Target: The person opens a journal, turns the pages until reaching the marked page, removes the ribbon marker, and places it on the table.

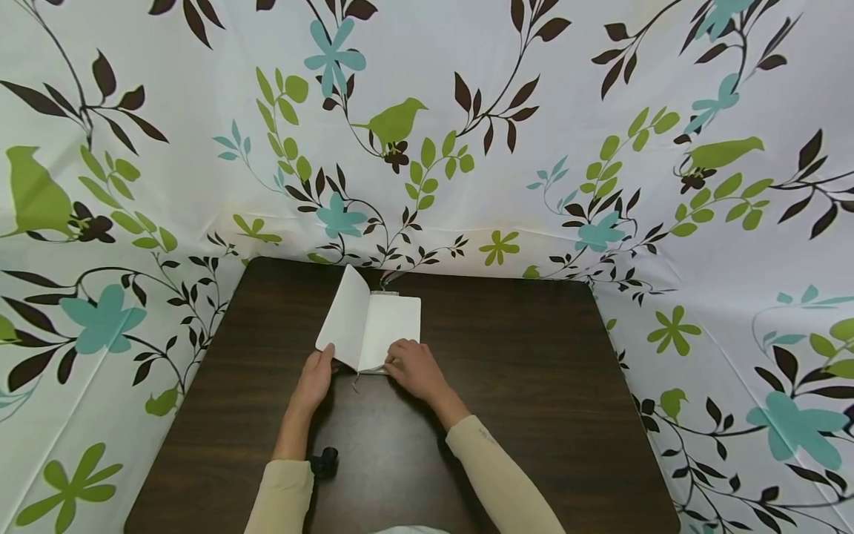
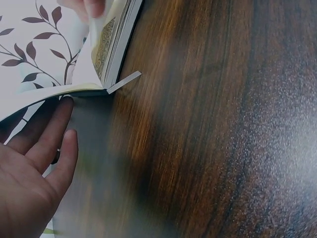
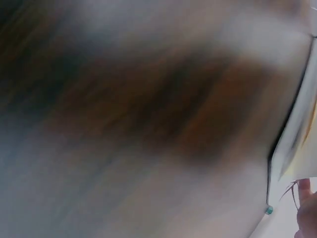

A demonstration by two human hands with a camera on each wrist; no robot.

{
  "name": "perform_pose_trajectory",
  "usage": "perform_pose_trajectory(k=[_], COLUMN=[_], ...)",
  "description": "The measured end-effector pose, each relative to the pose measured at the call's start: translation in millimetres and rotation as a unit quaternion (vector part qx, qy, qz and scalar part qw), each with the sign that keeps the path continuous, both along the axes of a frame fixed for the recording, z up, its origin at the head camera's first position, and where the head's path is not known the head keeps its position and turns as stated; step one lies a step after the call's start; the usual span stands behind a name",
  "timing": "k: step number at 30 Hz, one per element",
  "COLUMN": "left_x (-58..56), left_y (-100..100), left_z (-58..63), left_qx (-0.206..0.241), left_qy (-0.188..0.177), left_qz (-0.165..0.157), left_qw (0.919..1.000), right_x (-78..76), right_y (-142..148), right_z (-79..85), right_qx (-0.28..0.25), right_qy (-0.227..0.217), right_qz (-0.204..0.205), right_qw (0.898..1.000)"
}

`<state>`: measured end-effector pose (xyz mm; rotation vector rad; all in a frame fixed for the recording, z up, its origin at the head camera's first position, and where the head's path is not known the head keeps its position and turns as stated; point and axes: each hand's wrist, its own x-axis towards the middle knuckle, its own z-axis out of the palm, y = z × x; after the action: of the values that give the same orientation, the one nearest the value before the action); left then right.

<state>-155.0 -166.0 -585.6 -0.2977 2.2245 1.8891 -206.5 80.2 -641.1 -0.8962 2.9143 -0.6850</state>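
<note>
An open notebook [image 1: 391, 326] with blank white pages and a dark cover lies near the table's back edge. Its left side [image 1: 345, 315] is raised and tilted. My left hand [image 1: 315, 380] holds that side at its lower left corner; in the left wrist view, fingers [image 2: 52, 131] reach beneath the cover. My right hand [image 1: 415, 368] pinches at the lower right part of the pages, its fingertips curled. A ribbon bookmark [image 2: 125, 82] sticks out from the spine's bottom. Between the pages a brown patterned sheet [image 2: 104, 47] shows. The right wrist view is mostly blurred.
The dark wooden table [image 1: 520, 400] carries the notebook and reaches a patterned curtain [image 1: 494, 185] behind and at both sides. A black device [image 1: 325, 463] sits on the left wrist. Thin cords [image 3: 292, 191] and a green bead [image 3: 269, 210] show beside the notebook.
</note>
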Motion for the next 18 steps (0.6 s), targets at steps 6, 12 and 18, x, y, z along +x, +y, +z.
perform_pose_trajectory(k=[6, 12, 18], left_x=[1.9, -7.5, -9.6], left_y=[0.8, -3.5, -3.3], left_z=[11.1, -22.4, -39.6], left_qx=[0.002, -0.002, -0.012], left_qy=[-0.002, -0.008, 0.008], left_qz=[-0.011, 0.007, 0.017], left_qw=[0.9999, 0.9999, 0.9998], right_x=[-2.8, -1.4, -1.3], right_y=[1.7, -1.0, -5.0], right_z=[1.5, 1.5, 6.9], right_qx=[-0.006, 0.048, -0.005], right_qy=[-0.015, 0.024, -0.031], right_qz=[0.001, -0.006, -0.046], right_qw=[1.000, 0.999, 0.998])
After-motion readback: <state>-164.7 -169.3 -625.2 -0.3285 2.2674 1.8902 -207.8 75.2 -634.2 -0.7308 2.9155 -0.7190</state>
